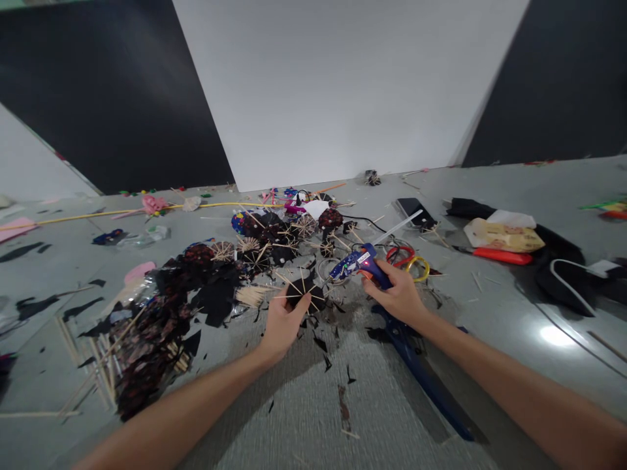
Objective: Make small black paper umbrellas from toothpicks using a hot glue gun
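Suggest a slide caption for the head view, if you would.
Left hand holding a black disc with radiating sticks, right hand gripping a blue glue gun, among scattered black scraps.

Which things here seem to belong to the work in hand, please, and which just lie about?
Apparently in use:
black disc with sticks, in the left hand
blue glue gun, in the right hand
perhaps the stick bundle

Probably lying about:
yellow packet
red tool
pink clump

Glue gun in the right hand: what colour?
The glue gun is mostly dark blue, in the head view.
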{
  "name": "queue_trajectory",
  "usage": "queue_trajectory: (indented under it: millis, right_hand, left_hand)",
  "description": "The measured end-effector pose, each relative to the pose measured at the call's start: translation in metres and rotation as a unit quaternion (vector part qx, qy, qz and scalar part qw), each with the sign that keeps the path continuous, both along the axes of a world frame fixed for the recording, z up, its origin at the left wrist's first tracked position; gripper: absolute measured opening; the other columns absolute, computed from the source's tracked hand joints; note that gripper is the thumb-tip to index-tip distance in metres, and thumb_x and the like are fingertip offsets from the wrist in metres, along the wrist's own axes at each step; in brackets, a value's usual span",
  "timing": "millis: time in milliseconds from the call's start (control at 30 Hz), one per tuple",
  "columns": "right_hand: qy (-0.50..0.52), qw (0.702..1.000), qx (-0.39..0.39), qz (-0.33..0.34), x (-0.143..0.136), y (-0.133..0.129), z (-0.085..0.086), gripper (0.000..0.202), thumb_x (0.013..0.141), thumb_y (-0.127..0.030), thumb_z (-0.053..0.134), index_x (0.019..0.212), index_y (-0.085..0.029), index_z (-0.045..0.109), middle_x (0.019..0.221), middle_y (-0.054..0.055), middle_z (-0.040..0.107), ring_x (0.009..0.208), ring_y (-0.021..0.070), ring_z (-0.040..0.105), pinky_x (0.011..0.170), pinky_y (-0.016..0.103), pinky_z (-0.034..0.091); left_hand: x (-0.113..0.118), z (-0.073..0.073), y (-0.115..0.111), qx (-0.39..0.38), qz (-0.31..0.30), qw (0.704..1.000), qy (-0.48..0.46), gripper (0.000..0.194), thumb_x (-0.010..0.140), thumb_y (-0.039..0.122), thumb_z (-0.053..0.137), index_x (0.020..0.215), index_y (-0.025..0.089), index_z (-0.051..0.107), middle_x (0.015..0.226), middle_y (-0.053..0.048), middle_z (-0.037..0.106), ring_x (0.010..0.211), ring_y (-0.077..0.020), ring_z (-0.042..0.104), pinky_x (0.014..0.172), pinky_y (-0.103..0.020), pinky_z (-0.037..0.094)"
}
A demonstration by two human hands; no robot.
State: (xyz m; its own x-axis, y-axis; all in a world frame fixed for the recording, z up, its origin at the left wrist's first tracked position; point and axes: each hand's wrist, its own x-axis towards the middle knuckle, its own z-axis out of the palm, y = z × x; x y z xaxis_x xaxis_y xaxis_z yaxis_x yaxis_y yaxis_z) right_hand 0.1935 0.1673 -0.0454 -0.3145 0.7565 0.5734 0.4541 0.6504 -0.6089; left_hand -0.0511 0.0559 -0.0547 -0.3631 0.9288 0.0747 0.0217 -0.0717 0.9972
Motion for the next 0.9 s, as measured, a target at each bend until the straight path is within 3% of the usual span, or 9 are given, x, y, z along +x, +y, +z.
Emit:
queue_trajectory:
  millis: [133, 300, 533, 700, 900]
  right_hand:
    - [-0.006, 1.0, 0.002, -0.007, 0.001, 0.0, 0.0, 0.023, 0.087, -0.039, 0.068, 0.096, -0.018, 0.068, 0.072, -0.001, 0.062, 0.059, 0.0139, 0.054, 0.058, 0.026, 0.044]
    - [-0.004, 1.0, -0.006, -0.013, 0.0, -0.001, 0.0, 0.024, 0.086, -0.04, 0.067, 0.094, -0.017, 0.067, 0.07, -0.002, 0.059, 0.058, 0.0132, 0.051, 0.057, 0.026, 0.042]
    - [-0.01, 0.999, -0.044, -0.011, 0.0, -0.002, 0.003, 0.028, 0.087, -0.042, 0.067, 0.096, -0.016, 0.067, 0.072, -0.001, 0.058, 0.062, 0.0131, 0.051, 0.06, 0.025, 0.041]
    - [-0.024, 0.997, -0.067, -0.006, 0.001, -0.002, 0.004, 0.027, 0.089, -0.043, 0.066, 0.096, -0.017, 0.067, 0.069, -0.003, 0.053, 0.06, 0.0123, 0.045, 0.059, 0.025, 0.038]
    - [-0.024, 0.997, -0.066, -0.012, 0.001, -0.001, 0.003, 0.03, 0.088, -0.045, 0.066, 0.097, -0.017, 0.067, 0.073, -0.001, 0.057, 0.065, 0.0141, 0.051, 0.063, 0.026, 0.041]
  left_hand:
    - [0.0, 0.0, 0.0, -0.002, 0.014, 1.0, -0.004, 0.034, 0.081, 0.048, 0.08, 0.092, 0.016, 0.073, 0.079, -0.002, 0.072, 0.07, -0.0156, 0.061, 0.066, -0.026, 0.05]
    - [0.002, 0.001, -0.001, -0.038, 0.01, 0.999, -0.035, 0.039, 0.077, 0.051, 0.082, 0.089, 0.017, 0.068, 0.063, 0.004, 0.058, 0.052, -0.0107, 0.048, 0.049, -0.022, 0.041]
    - [0.003, 0.007, 0.0, -0.054, 0.001, 0.997, -0.056, 0.039, 0.074, 0.049, 0.083, 0.086, 0.016, 0.066, 0.059, 0.006, 0.054, 0.051, -0.0095, 0.045, 0.048, -0.021, 0.036]
    - [0.0, -0.001, 0.001, -0.072, 0.004, 0.994, -0.083, 0.039, 0.072, 0.05, 0.082, 0.081, 0.017, 0.063, 0.061, 0.004, 0.057, 0.053, -0.0105, 0.048, 0.049, -0.022, 0.039]
    - [0.001, -0.007, 0.003, -0.089, 0.046, 0.989, -0.106, 0.044, 0.068, 0.056, 0.081, 0.076, 0.019, 0.059, 0.064, 0.004, 0.058, 0.056, -0.0124, 0.051, 0.05, -0.024, 0.044]
